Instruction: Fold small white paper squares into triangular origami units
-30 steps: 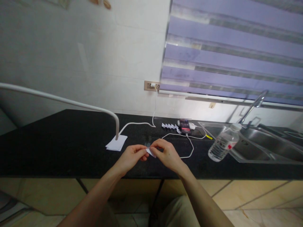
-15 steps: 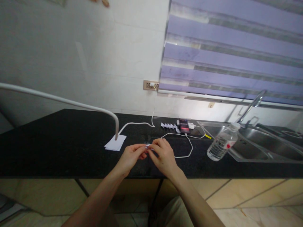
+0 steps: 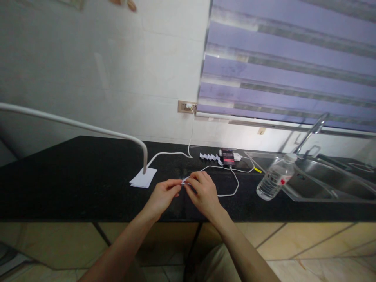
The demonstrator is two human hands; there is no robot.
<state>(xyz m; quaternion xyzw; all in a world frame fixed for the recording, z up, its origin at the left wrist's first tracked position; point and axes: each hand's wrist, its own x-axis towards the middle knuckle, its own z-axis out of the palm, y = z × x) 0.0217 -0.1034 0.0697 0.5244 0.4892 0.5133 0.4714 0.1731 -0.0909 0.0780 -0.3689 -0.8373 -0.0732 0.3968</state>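
Observation:
Between my two hands, above the black counter, is a small folded piece of white paper [image 3: 185, 180], mostly covered by my fingers. My left hand [image 3: 163, 197] pinches its left end with thumb and forefinger. On the other side my right hand [image 3: 203, 192] grips it, fingers curled over the top and thumb below. A stack of white paper sheets [image 3: 143, 179] lies to the left of my hands. Beyond my right hand, several folded white paper pieces [image 3: 209, 157] stand in a row beside a blurred dark device [image 3: 228, 157].
A white cable [image 3: 235, 188] loops over the counter [image 3: 88, 188] near my right hand. A clear water bottle [image 3: 274, 178] leans in view before the steel sink [image 3: 311, 176] on the right. A thick white cord [image 3: 88, 124] crosses at left; a wall socket [image 3: 187, 106] is behind.
My left fingers have shifted slightly on the paper, and a bit more of its white edge shows between my hands. The things on the counter stay where they were.

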